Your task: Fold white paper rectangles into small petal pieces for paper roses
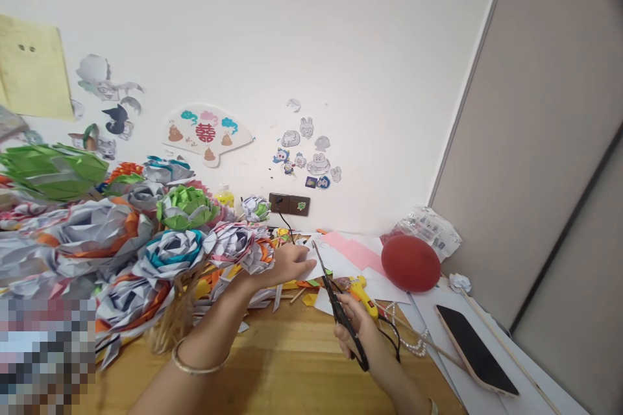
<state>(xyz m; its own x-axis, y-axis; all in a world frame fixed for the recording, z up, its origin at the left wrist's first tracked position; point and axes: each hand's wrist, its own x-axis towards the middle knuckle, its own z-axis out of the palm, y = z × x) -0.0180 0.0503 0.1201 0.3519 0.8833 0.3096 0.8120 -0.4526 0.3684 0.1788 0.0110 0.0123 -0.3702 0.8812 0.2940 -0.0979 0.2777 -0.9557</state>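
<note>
My right hand (363, 331) is closed around the black handles of a pair of scissors (335, 305). Their blades point up and away, toward my left hand. My left hand (289, 264) is stretched out over the scraps at the back of the table, with a piece of white paper (315, 267) at its fingers and thumb. The scissor blades cross in front of that paper. Behind the right hand lies a yellow hot glue gun (361, 295) with a black cord. Folded paper flowers (175, 253) crowd the left side, close to my left forearm.
A red balloon (411, 264) rests at the back right beside a clear plastic bag (428, 230). A phone (477, 350) lies on white sheets at right. Pink paper (353, 251), a bead string (413, 340) and thin sticks lie nearby. A socket (289, 203) is on the wall.
</note>
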